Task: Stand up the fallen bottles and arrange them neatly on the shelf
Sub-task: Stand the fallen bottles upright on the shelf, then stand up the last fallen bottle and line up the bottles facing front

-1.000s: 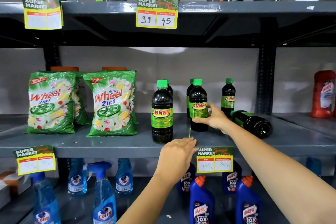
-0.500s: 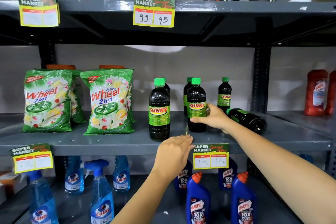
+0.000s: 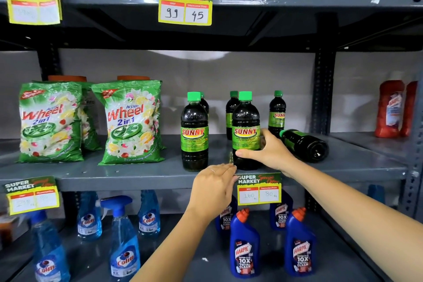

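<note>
Middle shelf (image 3: 137, 176) of a supermarket rack, seen from the wearer's head. The right hand (image 3: 272, 152) wraps the lower body of an upright Sunny bottle (image 3: 246, 130) near the shelf's front edge, thumb across the front below the label and fingers (image 3: 266, 134) curled round its far side: a grasp, not a clench. The left hand (image 3: 215, 186) lies just below and nearer the wearer, flat and unclenched, fingertips resting at the shelf lip beside the price tag (image 3: 258, 189); it holds nothing. Just beyond the right hand, on its outer side, one fallen bottle (image 3: 304, 145) lies on its side, base towards the camera and green cap towards the back. Behind the grasped bottle stand two more bottles (image 3: 277, 113); further to the left hand's side stands another front bottle (image 3: 194, 131), with one partly hidden behind it.

The step in hand appears to be squaring the grasped bottle into the front row. The next move likely calls for releasing it, reaching past to the fallen bottle, tipping it onto its base, and setting it in line beside the others without knocking the rear bottle close to its cap.
</note>
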`<state>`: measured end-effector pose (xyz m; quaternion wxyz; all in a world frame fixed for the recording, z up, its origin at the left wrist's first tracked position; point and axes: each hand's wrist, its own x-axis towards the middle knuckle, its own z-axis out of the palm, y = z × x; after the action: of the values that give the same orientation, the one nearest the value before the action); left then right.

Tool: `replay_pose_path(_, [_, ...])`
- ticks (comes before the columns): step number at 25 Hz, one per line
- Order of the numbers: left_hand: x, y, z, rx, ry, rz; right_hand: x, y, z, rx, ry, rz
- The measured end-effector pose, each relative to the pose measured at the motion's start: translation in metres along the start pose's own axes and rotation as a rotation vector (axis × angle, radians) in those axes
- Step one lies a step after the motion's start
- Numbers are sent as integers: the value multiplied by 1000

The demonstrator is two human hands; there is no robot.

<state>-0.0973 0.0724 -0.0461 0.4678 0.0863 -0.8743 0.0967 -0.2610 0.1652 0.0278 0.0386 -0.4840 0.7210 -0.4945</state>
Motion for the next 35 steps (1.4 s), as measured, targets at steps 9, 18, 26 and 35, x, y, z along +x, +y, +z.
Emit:
replay_pose_path(9, [1, 4, 0, 3, 254, 28, 6, 2, -77, 230, 503, -159])
replay_pose_path(18, [76, 93, 36, -62, -323, -82, 46, 71, -142, -102, -31, 536])
replay_pose_path(26, [70, 95, 59, -44, -320, -111, 41, 65, -126, 94, 149, 394])
replay_pose_path(35, [68, 97, 58, -48, -245, -99, 48, 92, -100, -155, 315, -35])
